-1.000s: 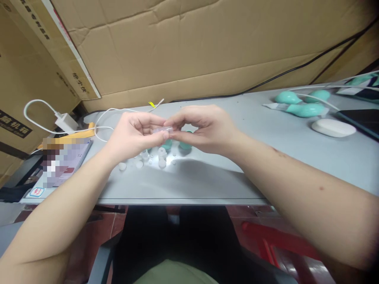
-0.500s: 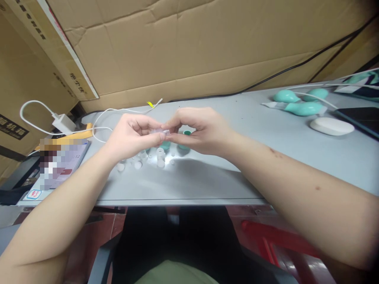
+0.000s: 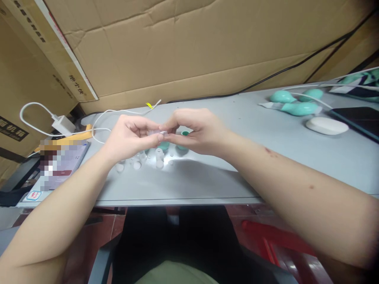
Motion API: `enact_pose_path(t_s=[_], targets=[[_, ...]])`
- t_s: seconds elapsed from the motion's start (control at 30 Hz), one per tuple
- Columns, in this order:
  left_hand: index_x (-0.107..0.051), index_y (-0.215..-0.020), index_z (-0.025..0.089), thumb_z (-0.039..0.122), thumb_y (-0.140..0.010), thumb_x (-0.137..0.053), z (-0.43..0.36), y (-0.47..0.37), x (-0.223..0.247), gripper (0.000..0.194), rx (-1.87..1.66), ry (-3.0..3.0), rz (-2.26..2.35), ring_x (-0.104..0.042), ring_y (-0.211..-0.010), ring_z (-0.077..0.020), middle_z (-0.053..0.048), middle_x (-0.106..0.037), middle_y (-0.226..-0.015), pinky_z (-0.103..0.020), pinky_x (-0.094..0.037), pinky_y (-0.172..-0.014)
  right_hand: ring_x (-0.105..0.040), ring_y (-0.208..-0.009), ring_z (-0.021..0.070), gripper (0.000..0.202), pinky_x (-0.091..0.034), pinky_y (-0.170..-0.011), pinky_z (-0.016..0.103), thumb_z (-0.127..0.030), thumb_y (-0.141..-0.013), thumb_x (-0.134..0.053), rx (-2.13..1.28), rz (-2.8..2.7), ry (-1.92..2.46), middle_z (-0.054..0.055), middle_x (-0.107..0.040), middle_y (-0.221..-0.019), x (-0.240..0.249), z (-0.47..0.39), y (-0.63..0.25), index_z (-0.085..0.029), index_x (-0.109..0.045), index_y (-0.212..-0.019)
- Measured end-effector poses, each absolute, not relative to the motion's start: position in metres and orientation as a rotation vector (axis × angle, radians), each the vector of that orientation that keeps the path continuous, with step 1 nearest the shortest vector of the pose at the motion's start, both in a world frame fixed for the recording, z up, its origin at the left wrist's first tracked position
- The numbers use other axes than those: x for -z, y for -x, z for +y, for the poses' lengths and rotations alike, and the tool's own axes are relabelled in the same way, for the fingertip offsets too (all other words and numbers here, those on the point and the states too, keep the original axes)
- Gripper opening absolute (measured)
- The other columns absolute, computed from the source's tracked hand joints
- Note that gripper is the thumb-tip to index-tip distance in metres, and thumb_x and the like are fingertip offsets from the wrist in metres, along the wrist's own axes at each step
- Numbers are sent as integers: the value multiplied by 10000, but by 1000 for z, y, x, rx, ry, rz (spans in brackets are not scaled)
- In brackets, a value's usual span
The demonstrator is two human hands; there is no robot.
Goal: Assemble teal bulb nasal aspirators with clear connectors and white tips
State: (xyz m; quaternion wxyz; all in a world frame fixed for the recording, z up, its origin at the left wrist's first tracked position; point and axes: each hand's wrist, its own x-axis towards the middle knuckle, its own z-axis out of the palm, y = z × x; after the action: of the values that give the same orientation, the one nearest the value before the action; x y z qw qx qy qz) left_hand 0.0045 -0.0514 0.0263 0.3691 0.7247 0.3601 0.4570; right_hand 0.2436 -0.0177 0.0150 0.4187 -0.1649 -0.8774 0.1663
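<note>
Between thumb and fingers, my left hand (image 3: pixel 126 136) grips a small clear plastic vial (image 3: pixel 154 133) lying sideways above the desk. The fingertips of my right hand (image 3: pixel 203 132) pinch at the vial's right end; whatever is between those tips is too small to make out. Below the hands stands another clear vial (image 3: pixel 159 152) with a white round cap (image 3: pixel 160 163) in front of it. More white caps (image 3: pixel 119 168) lie to the left. Two green containers (image 3: pixel 182 147) are partly hidden behind the fingers.
A phone (image 3: pixel 68 165) and white charger (image 3: pixel 63 125) with its cable are on the left. Green bulb-shaped pieces (image 3: pixel 302 108), a white oval case (image 3: pixel 327 126) and a dark device (image 3: pixel 359 118) lie right. Cardboard (image 3: pixel 192 51) walls the grey desk's (image 3: pixel 183 185) back. A red stool (image 3: pixel 275 240) stands below.
The view has shifted very slightly. Both hands keep nearly the same hold on the vial, with small movement at the fingertips. Things on the desk have stayed put.
</note>
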Motion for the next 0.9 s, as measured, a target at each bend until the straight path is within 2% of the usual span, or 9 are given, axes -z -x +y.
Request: enact_pose_path(t_s=[0.1, 0.2, 0.33, 0.37, 0.47, 0.53, 0.7, 0.9], targets=[[-961, -891, 221, 300, -763, -1048, -51, -6, -22, 174, -1279, -1906, 918, -655, -505, -114, -18, -787, -639, -198, -504, -443, -743, -854, 186, 165, -584, -798, 338, -307, -1056, -726, -402, -2191, 427, 11, -828, -933, -16, -20, -243, -252, -699, -903], [-971, -962, 222, 372, -845, -1006, -48, -7, -15, 193, -1347, -1964, 887, -672, -541, -122, -29, -804, -676, -214, -532, -479, -734, -851, 180, 113, -588, -789, 327, -312, -1054, -726, -412, -2201, 408, 9, -820, -953, -20, -19, -246, -249, -713, -961], [-945, -1237, 259, 494, -866, -996, -43, 2, -14, 442, -1421, -2129, 844, -664, -584, -95, -68, -901, -1035, -240, -562, -534, -731, -876, 194, 139, -586, -765, 325, -369, -1048, -751, -412, -2189, 454, 32, -813, -1039, -27, -9, -260, -247, -730, -1113], [-937, -1248, 268, 494, -875, -981, -42, 6, -16, 439, -1459, -2203, 874, -639, -578, -84, -64, -899, -1081, -246, -558, -544, -725, -870, 196, 153, -574, -744, 322, -377, -1047, -757, -403, -2182, 521, 39, -812, -1055, -28, -6, -264, -248, -723, -1123], [-936, -1147, 263, 406, -949, -886, -39, 17, -22, 250, -1557, -2374, 1083, -582, -579, -83, -32, -872, -974, -264, -551, -606, -686, -803, 194, 147, -519, -683, 329, -356, -1057, -738, -326, -2171, 761, 53, -810, -1076, -27, 0, -269, -252, -681, -1145], [-935, -1101, 256, 356, -957, -850, -37, 22, -25, 195, -1593, -2393, 1206, -566, -583, -93, -20, -845, -891, -267, -527, -606, -666, -771, 210, 140, -481, -664, 346, -333, -1076, -683, -231, -2210, 910, 69, -808, -1058, -23, -1, -265, -245, -649, -1180], [-937, -1056, 246, 327, -937, -818, -34, 21, -23, 187, -1531, -2400, 1262, -546, -558, -97, -14, -828, -821, -262, -467, -563, -657, -743, 280, 225, -386, -642, 379, -326, -1148, -503, -53, -2399, 1298, 145, -832, -1049, -18, -15, -246, -181, -623, -1274], [-938, -976, 217, 328, -919, -799, -36, 11, -20, 187, -1456, -2452, 1163, -548, -519, -91, 3, -776, -695, -251, -449, -551, -677, -771, 306, 264, -395, -629, 367, -352, -1169, -528, -33, -2513, 1416, 153, -834, -995, -20, -16, -244, -169, -640, -1323]])
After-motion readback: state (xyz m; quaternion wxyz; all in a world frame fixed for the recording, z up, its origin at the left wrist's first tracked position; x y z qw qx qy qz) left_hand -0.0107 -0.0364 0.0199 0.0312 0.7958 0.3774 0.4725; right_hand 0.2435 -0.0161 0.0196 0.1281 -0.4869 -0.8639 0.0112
